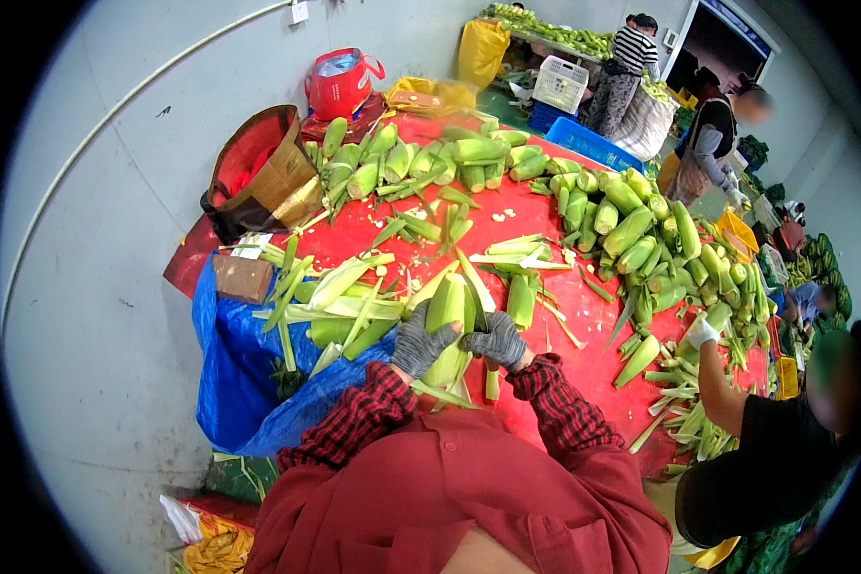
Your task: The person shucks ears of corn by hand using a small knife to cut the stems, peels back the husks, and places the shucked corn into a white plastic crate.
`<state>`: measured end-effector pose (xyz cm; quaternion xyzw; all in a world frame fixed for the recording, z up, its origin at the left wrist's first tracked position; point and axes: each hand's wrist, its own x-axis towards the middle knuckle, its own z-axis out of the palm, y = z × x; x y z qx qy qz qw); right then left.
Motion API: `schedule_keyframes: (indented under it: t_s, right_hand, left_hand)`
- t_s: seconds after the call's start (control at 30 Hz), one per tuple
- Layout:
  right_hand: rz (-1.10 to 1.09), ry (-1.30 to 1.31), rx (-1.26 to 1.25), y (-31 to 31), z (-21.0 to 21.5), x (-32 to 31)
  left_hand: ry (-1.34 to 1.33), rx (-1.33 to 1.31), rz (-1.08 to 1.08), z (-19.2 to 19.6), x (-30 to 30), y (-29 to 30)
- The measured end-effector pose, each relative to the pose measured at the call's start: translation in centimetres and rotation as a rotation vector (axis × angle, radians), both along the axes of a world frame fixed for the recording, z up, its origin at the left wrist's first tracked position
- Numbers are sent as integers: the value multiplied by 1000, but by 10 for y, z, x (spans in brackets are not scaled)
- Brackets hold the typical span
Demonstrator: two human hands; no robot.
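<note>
Both hands wear grey knitted gloves and close on one green-husked ear of corn [447, 325], held upright just in front of the person's chest at the near edge of the red-covered table [584, 316]. The left hand [421, 344] wraps its fingers around the ear's left side. The right hand [496, 340] is curled shut, gripping a strip of husk at the ear's right side.

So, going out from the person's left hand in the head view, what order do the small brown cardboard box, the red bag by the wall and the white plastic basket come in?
From the left hand, in its grey glove:
1. Small brown cardboard box, to the left on the blue sheet.
2. Red bag, up against the wall, beyond the corn.
3. White plastic basket, far end, past the red table.
</note>
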<state>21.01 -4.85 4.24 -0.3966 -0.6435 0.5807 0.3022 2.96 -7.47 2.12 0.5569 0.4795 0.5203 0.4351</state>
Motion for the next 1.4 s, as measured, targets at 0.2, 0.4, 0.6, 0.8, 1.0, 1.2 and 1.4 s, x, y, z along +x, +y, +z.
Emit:
schedule_keyframes:
  t_s: [0.2, 0.4, 0.6, 0.8, 1.0, 1.2, 1.4]
  right_hand:
    - [-128, 84, -41, 3, -23, 1]
    - [-266, 223, -69, -3, -7, -2]
    - [-189, 349, -297, -5, -6, 6]
    - [-142, 6, -100, -11, 11, 6]
    - [-244, -212, 221, 2, 8, -3]
    - [-239, 296, -67, -5, 3, 2]
    - [-245, 645, -375, -10, 17, -12]
  left_hand:
    - [-149, -43, -114, 5, -2, -2]
    - [-212, -127, -188, -4, -11, 13]
    - [15, -52, -117, -14, -6, 22]
    - [128, -43, -21, -12, 4, 14]
    - [434, -27, 36, -7, 2, 4]
    - [-8, -25, -321, 19, -18, 4]
    - [-462, -88, -296, 8, -9, 11]
